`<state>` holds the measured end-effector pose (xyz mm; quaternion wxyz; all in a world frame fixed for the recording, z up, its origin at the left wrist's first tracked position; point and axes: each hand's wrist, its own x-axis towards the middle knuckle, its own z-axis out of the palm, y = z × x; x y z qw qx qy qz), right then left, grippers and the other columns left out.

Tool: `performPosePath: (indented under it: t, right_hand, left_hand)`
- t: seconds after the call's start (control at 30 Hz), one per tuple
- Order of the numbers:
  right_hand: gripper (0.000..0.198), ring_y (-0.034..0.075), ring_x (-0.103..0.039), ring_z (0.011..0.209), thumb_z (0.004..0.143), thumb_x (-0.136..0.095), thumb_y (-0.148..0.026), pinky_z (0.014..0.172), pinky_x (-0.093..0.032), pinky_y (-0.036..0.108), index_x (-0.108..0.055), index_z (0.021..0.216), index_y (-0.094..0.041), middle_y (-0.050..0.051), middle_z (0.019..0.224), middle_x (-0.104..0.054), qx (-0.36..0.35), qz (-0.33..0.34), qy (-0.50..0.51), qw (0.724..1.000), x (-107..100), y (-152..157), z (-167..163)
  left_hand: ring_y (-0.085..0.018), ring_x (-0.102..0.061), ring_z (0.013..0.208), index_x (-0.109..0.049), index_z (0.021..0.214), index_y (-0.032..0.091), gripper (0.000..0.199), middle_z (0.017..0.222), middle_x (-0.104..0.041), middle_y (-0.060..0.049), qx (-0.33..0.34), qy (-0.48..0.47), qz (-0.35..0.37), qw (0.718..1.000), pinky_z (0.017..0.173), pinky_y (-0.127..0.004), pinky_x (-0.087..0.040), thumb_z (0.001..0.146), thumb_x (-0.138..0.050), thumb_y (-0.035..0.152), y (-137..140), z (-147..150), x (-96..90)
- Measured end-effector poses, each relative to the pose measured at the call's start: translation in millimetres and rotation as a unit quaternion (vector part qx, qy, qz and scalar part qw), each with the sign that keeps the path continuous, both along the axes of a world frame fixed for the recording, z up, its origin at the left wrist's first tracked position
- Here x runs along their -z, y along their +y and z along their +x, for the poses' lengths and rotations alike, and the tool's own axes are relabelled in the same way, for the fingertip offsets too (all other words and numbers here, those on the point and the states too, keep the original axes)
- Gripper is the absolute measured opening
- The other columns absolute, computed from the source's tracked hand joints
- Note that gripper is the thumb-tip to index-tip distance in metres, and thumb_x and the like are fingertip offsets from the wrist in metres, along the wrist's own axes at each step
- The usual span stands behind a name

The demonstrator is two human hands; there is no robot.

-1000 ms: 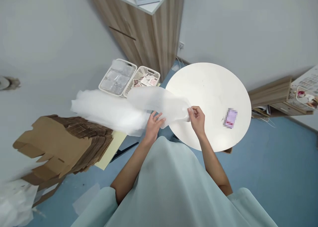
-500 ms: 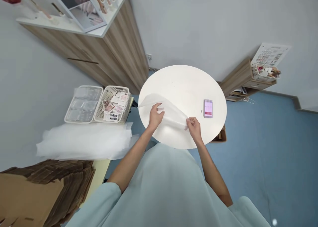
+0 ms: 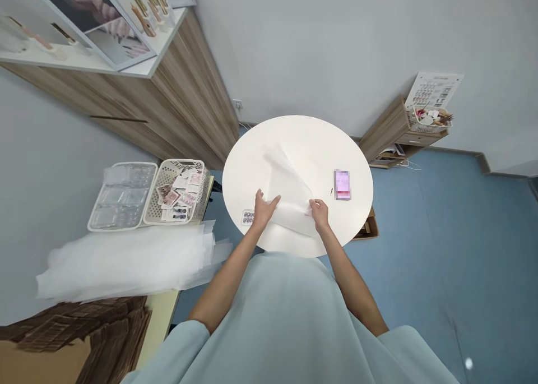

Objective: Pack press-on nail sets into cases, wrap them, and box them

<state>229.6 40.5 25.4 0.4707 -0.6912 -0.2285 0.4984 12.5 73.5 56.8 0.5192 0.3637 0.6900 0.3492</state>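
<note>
A thin, translucent white packing sheet (image 3: 291,196) lies slantwise over the round white table (image 3: 357,216), its far end blurred and lifted. My right hand (image 3: 318,211) pinches the sheet's right edge between thumb and fingers. At the sheet's left edge is my left hand (image 3: 263,210), thumb and fingers spread apart, touching it without gripping. Just left of that hand sits a small clear tray of dark oval pieces (image 3: 247,217), partly covered by the hand. A phone-like item with a blurred pink screen (image 3: 342,185) lies on the table's right side.
To the left stand a white basket of cards (image 3: 176,196), a white bin of clear plastic cases (image 3: 124,196), a pile of white sheets (image 3: 130,260) and stacked brown cardboard (image 3: 105,333). A wooden cabinet (image 3: 197,87) rises behind; a low shelf (image 3: 390,132) is at right.
The sheet has swung round, its far end moving from the left to the back, and it lies flatter. My left hand has lowered and the small clear tray now shows. The view shifted slightly.
</note>
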Motion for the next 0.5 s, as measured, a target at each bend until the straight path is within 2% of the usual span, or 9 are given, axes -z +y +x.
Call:
performPosePath:
  t: [0.1,0.2,0.33,0.43,0.5]
  right_hand:
    - [0.041,0.018,-0.064,0.067,0.077,-0.079,-0.057,0.058,-0.059,0.030,-0.061,0.089,-0.022,-0.002,0.069,-0.065,0.011,-0.015,0.005,1.000,5,19,-4]
    - [0.034,0.018,-0.064,0.067,0.080,-0.077,-0.051,0.057,-0.058,0.029,-0.060,0.087,-0.021,0.000,0.069,-0.066,0.017,-0.029,-0.008,0.999,7,38,-7]
    - [0.032,0.019,-0.066,0.070,0.083,-0.078,-0.048,0.058,-0.056,0.028,-0.060,0.085,-0.021,0.001,0.070,-0.067,0.021,-0.033,-0.031,0.999,8,61,-6]
    - [0.034,0.019,-0.068,0.071,0.084,-0.078,-0.050,0.061,-0.056,0.028,-0.059,0.085,-0.022,0.002,0.072,-0.069,0.023,-0.031,-0.038,0.999,10,71,-1]
    - [0.037,0.019,-0.068,0.071,0.085,-0.078,-0.053,0.064,-0.056,0.029,-0.059,0.084,-0.022,0.003,0.074,-0.071,0.013,-0.029,-0.035,0.999,11,70,4]
  left_hand:
    - [-0.032,-0.067,0.127,-0.035,0.163,0.015,0.095,0.160,-0.048,-0.026,-0.009,-0.021,-0.064,0.998,0.087,-0.034,-0.063,0.088,-0.084,0.046,-28,-8,9.2]
    - [-0.026,-0.076,0.106,-0.048,0.155,0.012,0.083,0.147,-0.059,-0.026,-0.001,-0.029,-0.100,0.995,0.086,-0.033,-0.063,0.088,-0.084,0.045,-54,-17,19.7]
    - [-0.023,-0.076,0.093,-0.060,0.142,0.012,0.068,0.115,-0.075,-0.015,0.026,-0.033,-0.106,0.994,0.084,-0.034,-0.061,0.085,-0.085,0.040,-75,-26,34.8]
    - [-0.020,-0.073,0.081,-0.067,0.130,0.013,0.057,0.093,-0.076,-0.007,0.045,-0.036,-0.086,0.995,0.081,-0.033,-0.059,0.081,-0.085,0.033,-79,-29,43.4]
    - [-0.018,-0.070,0.075,-0.068,0.126,0.013,0.052,0.086,-0.074,-0.004,0.047,-0.040,-0.070,0.996,0.079,-0.033,-0.058,0.079,-0.084,0.031,-77,-28,46.7]
